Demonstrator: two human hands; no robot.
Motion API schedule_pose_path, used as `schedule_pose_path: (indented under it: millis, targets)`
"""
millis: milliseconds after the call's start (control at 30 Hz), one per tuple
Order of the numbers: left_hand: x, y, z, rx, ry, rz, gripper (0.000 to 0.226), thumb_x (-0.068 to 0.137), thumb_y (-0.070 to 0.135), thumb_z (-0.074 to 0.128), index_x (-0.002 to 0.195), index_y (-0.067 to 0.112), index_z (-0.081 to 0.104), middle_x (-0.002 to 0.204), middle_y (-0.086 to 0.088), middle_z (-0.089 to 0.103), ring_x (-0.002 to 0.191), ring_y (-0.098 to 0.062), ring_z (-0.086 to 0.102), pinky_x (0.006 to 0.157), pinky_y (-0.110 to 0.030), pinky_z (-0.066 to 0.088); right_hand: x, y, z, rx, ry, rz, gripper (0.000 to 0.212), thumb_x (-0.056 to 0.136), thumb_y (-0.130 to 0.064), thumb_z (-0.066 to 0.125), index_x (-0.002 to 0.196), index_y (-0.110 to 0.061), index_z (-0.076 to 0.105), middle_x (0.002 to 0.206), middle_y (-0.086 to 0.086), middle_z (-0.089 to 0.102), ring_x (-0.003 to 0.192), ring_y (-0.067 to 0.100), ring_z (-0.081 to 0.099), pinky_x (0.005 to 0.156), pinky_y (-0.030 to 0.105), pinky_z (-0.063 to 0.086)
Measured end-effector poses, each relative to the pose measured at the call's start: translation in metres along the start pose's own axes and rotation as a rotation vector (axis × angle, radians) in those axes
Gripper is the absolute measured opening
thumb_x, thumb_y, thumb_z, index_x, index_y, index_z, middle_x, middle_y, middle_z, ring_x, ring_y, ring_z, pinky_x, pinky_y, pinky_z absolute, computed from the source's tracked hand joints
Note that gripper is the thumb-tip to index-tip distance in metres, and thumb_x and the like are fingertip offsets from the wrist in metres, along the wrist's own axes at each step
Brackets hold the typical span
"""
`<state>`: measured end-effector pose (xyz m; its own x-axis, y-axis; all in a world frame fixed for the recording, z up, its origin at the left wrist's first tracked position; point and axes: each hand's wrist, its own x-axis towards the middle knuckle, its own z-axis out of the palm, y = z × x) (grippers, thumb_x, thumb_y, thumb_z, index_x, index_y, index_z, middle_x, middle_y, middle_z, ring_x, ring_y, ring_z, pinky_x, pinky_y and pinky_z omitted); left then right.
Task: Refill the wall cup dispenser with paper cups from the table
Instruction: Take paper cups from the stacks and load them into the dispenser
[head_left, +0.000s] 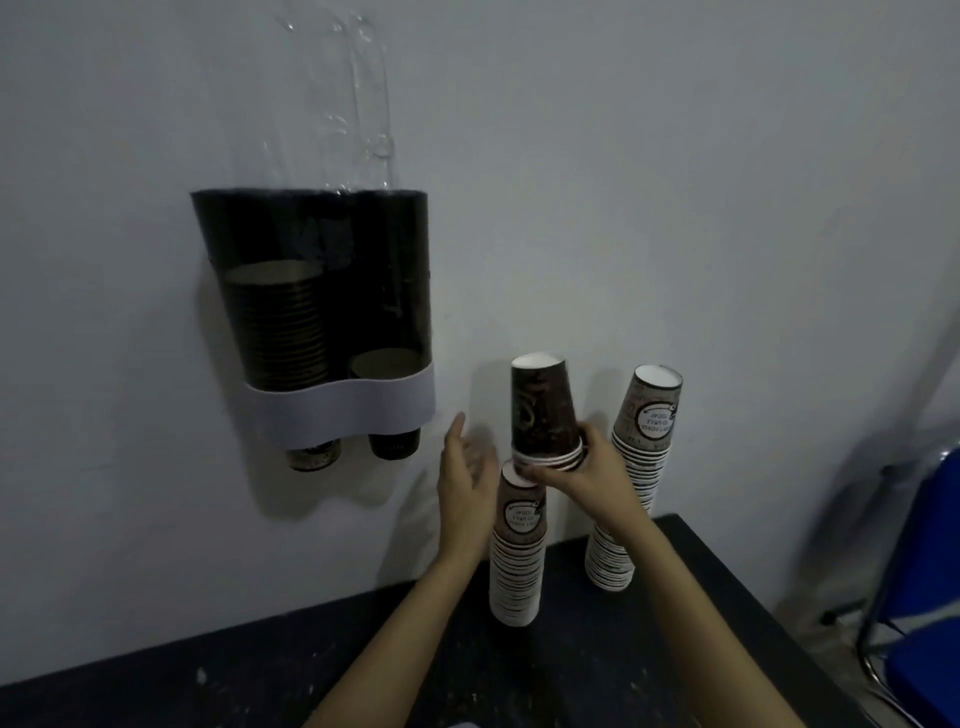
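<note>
a small batch of cups (545, 410) is held upside down by the right hand (597, 467), fingers curled round its rims, just above the near stack (517, 551) on the table (208, 670). the left hand (462, 467) is kept open and holds nothing, fingers straight, between the batch and the dispenser (317, 322) on the wall to the left. the left tube is judged partly filled, the right tube nearly empty with only a cup or so seen low down, so most of the refill is left. a taller far stack (639, 467) is seen leaning at the wall on the right. clear tubing (358, 98) rises above the dispenser; a blue chair (919, 571) is placed at the far right. nothing is seen between batch and dispenser except the left hand.
</note>
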<state>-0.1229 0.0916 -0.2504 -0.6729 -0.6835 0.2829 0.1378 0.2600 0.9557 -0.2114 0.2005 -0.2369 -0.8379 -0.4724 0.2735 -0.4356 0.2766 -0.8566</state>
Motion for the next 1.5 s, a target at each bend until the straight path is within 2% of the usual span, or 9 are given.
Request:
schedule_pose_path:
  millis: [133, 433, 533, 600, 767, 1067, 1233, 1367, 1500]
  targets:
    - [-0.006, 0.055, -0.012, -0.254, -0.032, 0.020, 0.053, 0.093, 0.032, 0.045, 0.142, 0.031, 0.023, 0.125, 0.001, 0.049, 0.112, -0.017, 0.054, 0.097, -0.037, 0.048, -0.017, -0.037, -0.010, -0.168, -0.151, -0.117, 0.084, 0.054, -0.029, 0.084, 0.126, -0.014, 0.043, 0.116, 0.006, 0.054, 0.109, 0.020, 0.054, 0.090, 0.030, 0.047]
    - [-0.009, 0.126, -0.073, -0.510, 0.132, 0.096, 0.027, 0.093, 0.031, 0.044, 0.114, 0.016, 0.036, 0.124, -0.009, 0.053, 0.111, -0.027, 0.057, 0.091, -0.044, 0.051, -0.040, -0.150, -0.015, 0.353, -0.100, -0.269, 0.054, 0.074, -0.023, 0.071, 0.120, -0.026, 0.041, 0.123, 0.003, 0.053, 0.116, 0.019, 0.052, 0.079, 0.022, 0.053]
    - [-0.010, 0.130, -0.097, -0.253, 0.148, 0.261, 0.040, 0.089, 0.046, 0.043, 0.119, 0.019, 0.037, 0.122, -0.002, 0.050, 0.118, -0.020, 0.049, 0.101, -0.039, 0.043, -0.032, -0.206, -0.015, 0.365, -0.036, -0.403, 0.058, 0.077, -0.027, 0.070, 0.126, -0.024, 0.039, 0.122, 0.002, 0.051, 0.109, 0.015, 0.054, 0.078, 0.021, 0.053]
    - [-0.002, 0.117, -0.118, 0.242, 0.276, 0.370, 0.065, 0.083, 0.061, 0.042, 0.127, 0.012, 0.042, 0.129, -0.009, 0.049, 0.124, -0.025, 0.042, 0.102, -0.039, 0.039, -0.019, -0.253, -0.017, 0.406, 0.036, -0.505, 0.065, 0.074, -0.034, 0.068, 0.130, -0.018, 0.040, 0.124, 0.003, 0.052, 0.108, 0.013, 0.055, 0.085, 0.023, 0.052]
    - [0.020, 0.074, -0.153, 1.140, 0.321, 0.524, 0.069, 0.053, 0.023, 0.084, 0.115, 0.005, 0.060, 0.128, -0.019, 0.057, 0.112, -0.045, 0.056, 0.076, -0.052, 0.054, 0.037, -0.337, 0.008, 0.059, 0.101, -0.560, 0.074, 0.081, -0.042, 0.060, 0.142, -0.014, 0.030, 0.138, 0.015, 0.040, 0.129, 0.032, 0.036, 0.109, 0.043, 0.033]
    - [0.024, 0.062, -0.161, 1.219, 0.308, 0.588, 0.076, 0.050, 0.029, 0.085, 0.119, 0.012, 0.057, 0.140, -0.012, 0.040, 0.117, -0.040, 0.055, 0.076, -0.043, 0.057, 0.068, -0.333, 0.075, -0.592, -0.229, -0.564, 0.061, 0.084, -0.048, 0.057, 0.124, -0.003, 0.048, 0.129, 0.018, 0.054, 0.121, 0.034, 0.047, 0.102, 0.040, 0.033]
    - [0.024, 0.060, -0.158, 1.223, 0.324, 0.567, 0.077, 0.050, 0.028, 0.086, 0.119, 0.011, 0.059, 0.141, -0.011, 0.040, 0.119, -0.041, 0.054, 0.076, -0.043, 0.056, 0.079, -0.330, 0.077, -0.570, -0.305, -0.564, 0.042, 0.088, -0.043, 0.051, 0.109, -0.008, 0.060, 0.116, 0.018, 0.062, 0.113, 0.034, 0.053, 0.100, 0.039, 0.034]
    - [0.026, 0.056, -0.158, 1.209, 0.336, 0.590, 0.076, 0.053, 0.028, 0.084, 0.121, 0.011, 0.056, 0.142, -0.010, 0.031, 0.121, -0.041, 0.052, 0.078, -0.044, 0.055, 0.081, -0.323, 0.078, -0.492, -0.352, -0.554, 0.053, 0.092, -0.053, 0.033, 0.130, -0.021, 0.051, 0.141, 0.013, 0.047, 0.134, 0.034, 0.034, 0.115, 0.045, 0.018]
    - [0.027, 0.052, -0.153, 1.183, 0.351, 0.599, 0.078, 0.057, 0.027, 0.082, 0.127, 0.010, 0.050, 0.145, -0.011, 0.028, 0.129, -0.040, 0.036, 0.082, -0.048, 0.055, 0.082, -0.312, 0.078, -0.208, -0.236, -0.578, 0.055, 0.092, -0.049, 0.035, 0.117, -0.006, 0.058, 0.127, 0.018, 0.057, 0.122, 0.034, 0.047, 0.107, 0.044, 0.033]
